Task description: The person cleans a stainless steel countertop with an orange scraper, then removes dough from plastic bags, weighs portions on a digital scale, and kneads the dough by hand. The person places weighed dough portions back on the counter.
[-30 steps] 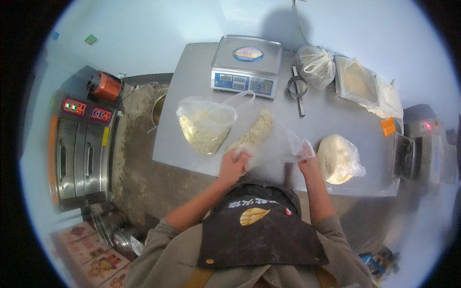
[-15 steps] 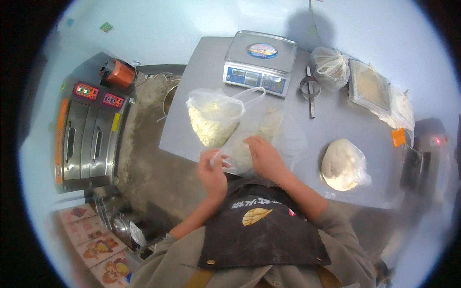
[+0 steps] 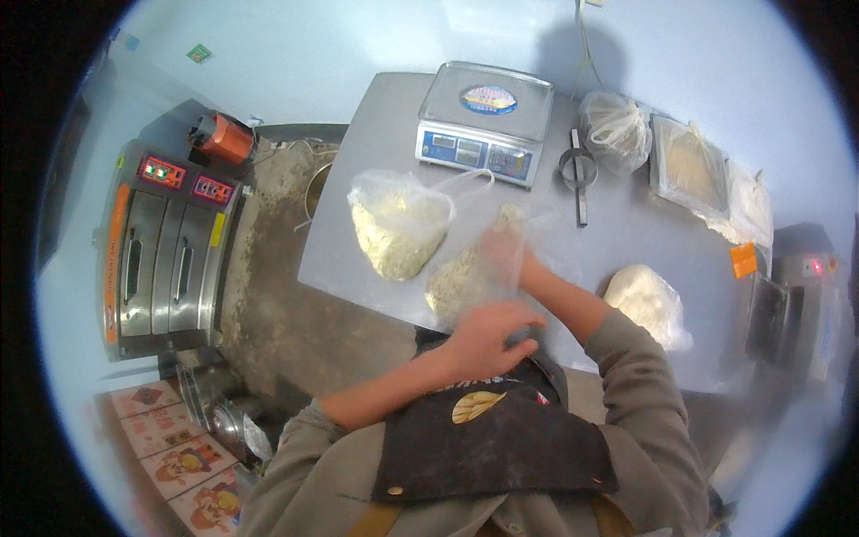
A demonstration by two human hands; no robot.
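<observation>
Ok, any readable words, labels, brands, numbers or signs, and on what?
Print located, not copied:
Blue and silver metal scale: oval label, displays; too small.
Dark cloth apron: pale lettering, partly hidden.
Steel oven with orange edge: lettering, lit panels; blurred.
Pale cartons with reddish pictures: marks blurred.
Green square wall sticker: too small.

Pale lumpy dough [image 3: 450,285] under clear plastic [image 3: 494,283]

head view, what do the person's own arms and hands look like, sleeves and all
The left hand and right hand are both ungloved, the right one blurred. The left sleeve and right sleeve are plain grey-brown cloth, ending on the forearms. No watch or bracelet shows on the bare forearms.
</observation>
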